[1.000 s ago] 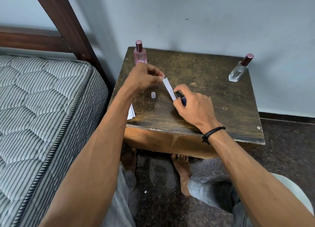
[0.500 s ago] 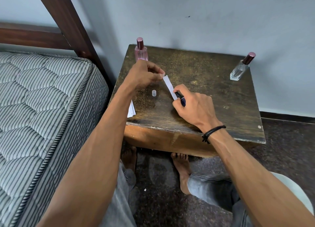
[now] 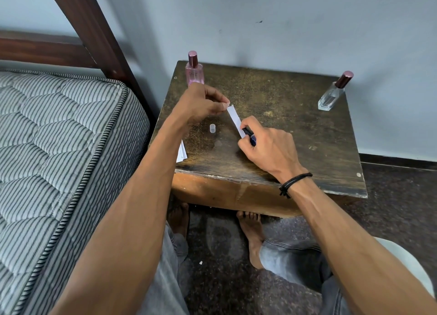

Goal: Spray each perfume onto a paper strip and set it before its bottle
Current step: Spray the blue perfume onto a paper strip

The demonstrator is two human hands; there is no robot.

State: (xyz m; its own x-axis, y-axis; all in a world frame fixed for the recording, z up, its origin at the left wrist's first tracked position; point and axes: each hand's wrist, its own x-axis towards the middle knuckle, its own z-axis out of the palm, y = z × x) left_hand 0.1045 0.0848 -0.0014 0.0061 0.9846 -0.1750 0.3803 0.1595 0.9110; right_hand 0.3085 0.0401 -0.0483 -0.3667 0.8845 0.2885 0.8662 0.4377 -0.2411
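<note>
My left hand pinches the top end of a white paper strip above the dark wooden table. My right hand grips a small dark blue spray bottle, its black nozzle right against the strip's lower end. A small clear cap stands on the table between my hands. A pink perfume bottle with a maroon cap stands at the back left corner. A clear perfume bottle with a maroon cap stands at the back right.
Several spare white strips lie at the table's left edge, partly under my left forearm. A striped mattress and a dark wooden bed frame are on the left. The wall stands right behind the table. My bare feet are under it.
Both hands hold nearly the same pose, with the strip and the small bottle kept together. The camera has shifted slightly.
</note>
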